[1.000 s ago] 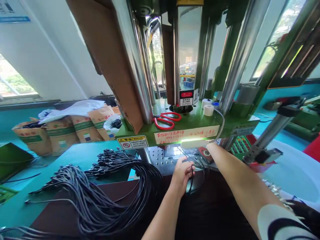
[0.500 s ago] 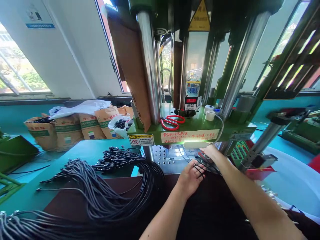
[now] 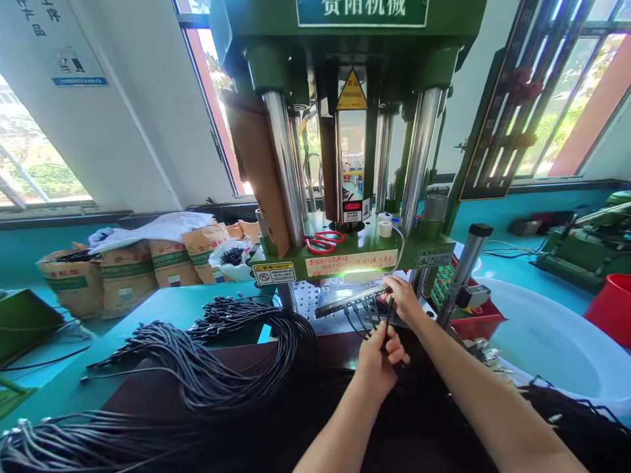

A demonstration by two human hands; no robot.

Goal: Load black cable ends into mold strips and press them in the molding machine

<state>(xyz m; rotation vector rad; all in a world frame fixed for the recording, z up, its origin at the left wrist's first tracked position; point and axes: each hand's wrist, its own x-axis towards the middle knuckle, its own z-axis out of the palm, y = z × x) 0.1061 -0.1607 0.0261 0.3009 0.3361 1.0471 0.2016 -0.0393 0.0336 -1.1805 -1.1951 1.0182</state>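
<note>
A long dark metal bar (image 3: pixel 351 301) with several black cables (image 3: pixel 362 316) hanging from it is tilted in front of the green press (image 3: pixel 340 263), its right end higher. My right hand (image 3: pixel 403 299) grips the bar at that right end. Below it, my left hand (image 3: pixel 379 355) is closed round the black cables. Behind the bar lies a perforated metal plate (image 3: pixel 306 299), partly hidden by the bar and hands.
Bundles of black cables (image 3: pixel 217 374) cover the table's left side. Red-handled scissors (image 3: pixel 324 242) and a white roll (image 3: pixel 385 228) rest on the press ledge. Paper sacks (image 3: pixel 125 269) stand behind. To the right are a red bin (image 3: pixel 476 318) and a large white tub (image 3: pixel 547 341).
The bar has come out into view in my right hand, in front of the press. My left hand has closed on the cables. The head view has shifted right and up.
</note>
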